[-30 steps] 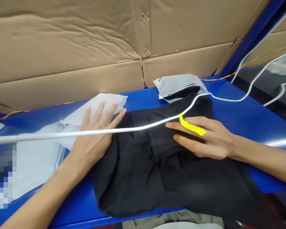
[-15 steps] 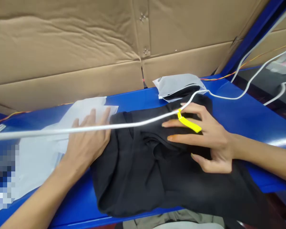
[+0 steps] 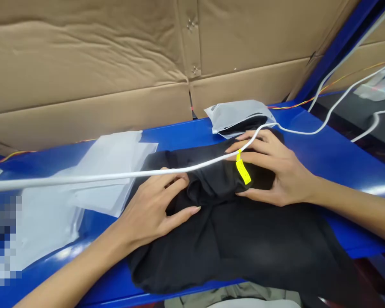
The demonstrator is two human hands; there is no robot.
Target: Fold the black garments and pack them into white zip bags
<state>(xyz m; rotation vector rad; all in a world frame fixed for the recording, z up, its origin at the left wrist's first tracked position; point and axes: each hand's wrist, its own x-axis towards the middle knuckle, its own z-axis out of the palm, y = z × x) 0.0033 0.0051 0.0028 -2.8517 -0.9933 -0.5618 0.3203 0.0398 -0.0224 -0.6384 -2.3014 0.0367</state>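
A black cloth garment [image 3: 244,244] lies spread over the bench, its upper part bunched into a fold and its lower part hanging past the near edge. My left hand [image 3: 155,205] is on the left of that fold, fingers curled onto the fabric and thumb along its near side. From the right, my right hand [image 3: 276,169] grasps the fold, fingers over the top and thumb at the near edge. A white cable [image 3: 208,163] with a yellow tag [image 3: 243,172] crosses in front of both hands, covering some fingertips.
Translucent white plastic bags [image 3: 107,167] lie on the left of the blue bench [image 3: 311,149]. Behind the garment is another bag [image 3: 240,115] with something black inside. A cardboard wall [image 3: 93,64] closes off the back. More white cables [image 3: 335,111] run at the right.
My left hand has moved right, off the plastic bags and onto the garment. My right hand has shifted slightly up, its fingers now closer together around the fold. The yellow tag has swung.
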